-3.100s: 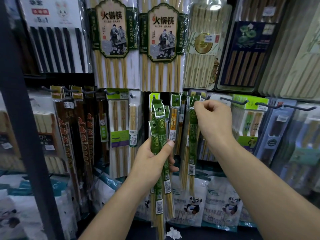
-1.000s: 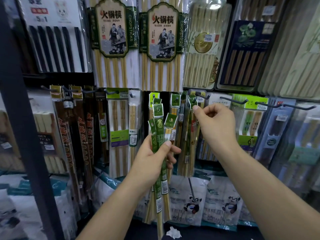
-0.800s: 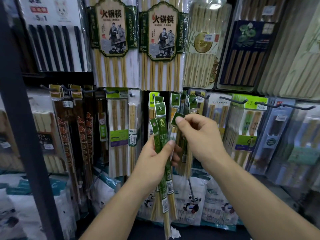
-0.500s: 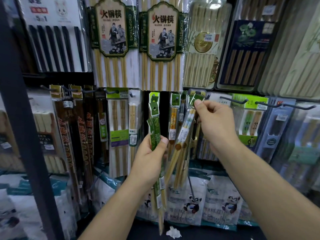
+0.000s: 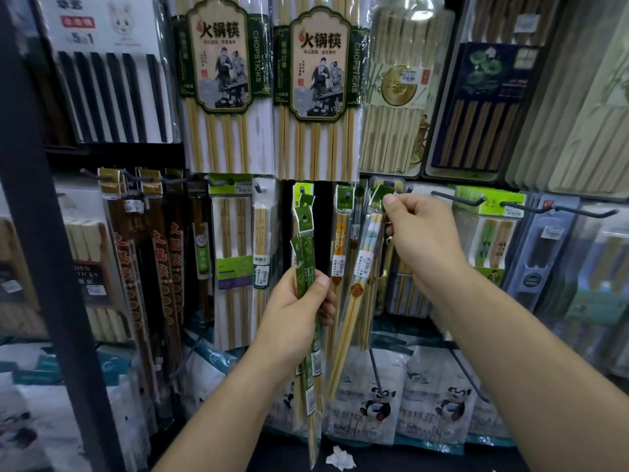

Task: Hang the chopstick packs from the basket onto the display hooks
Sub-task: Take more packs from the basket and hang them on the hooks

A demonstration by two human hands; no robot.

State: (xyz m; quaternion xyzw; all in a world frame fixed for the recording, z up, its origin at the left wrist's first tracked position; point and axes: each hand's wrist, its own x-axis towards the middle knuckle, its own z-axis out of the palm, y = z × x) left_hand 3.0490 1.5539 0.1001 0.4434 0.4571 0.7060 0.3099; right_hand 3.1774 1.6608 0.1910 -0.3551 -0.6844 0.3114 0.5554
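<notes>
- Head view, item one: single chopstick pack (image 5: pixel 363 267), green header card, pale sticks, white price label. It hangs tilted in front of the middle row of stock, header up at the right, tips down to the left.
- Right hand (image 5: pixel 423 243): thumb and forefinger pinch the header card of the single chopstick pack, level with the hook row. Whether the card's hole sits on a hook cannot be told.
- Green-sleeved bundle (image 5: pixel 304 264): several packs, upright, headers fanned at the top, tips reaching down past the wrist. It stands just left of the single chopstick pack.
- Left hand (image 5: pixel 292 315): fingers and thumb wrapped round the middle of the green-sleeved bundle.
- Orange-printed pack (image 5: pixel 342 240): hung on the display, between the bundle and the tilted pack.
- Bare display hook (image 5: pixel 457 199): dark wire with an upturned tip, just right of the right hand.
- Hot-pot chopstick packs (image 5: pixel 218 80): two large packs side by side in the upper row, directly above the hands.
- Black chopstick set (image 5: pixel 109 97): upper row, far left.
- Navy boxed set (image 5: pixel 490 107): upper row, right.
- Panda-printed bags (image 5: pixel 374 396): lowest row, behind the pack tips.
- Dark upright post (image 5: pixel 44 233): left edge, close to the camera.
- Crumpled white scrap (image 5: pixel 340 458): on the dark surface below the bags.
</notes>
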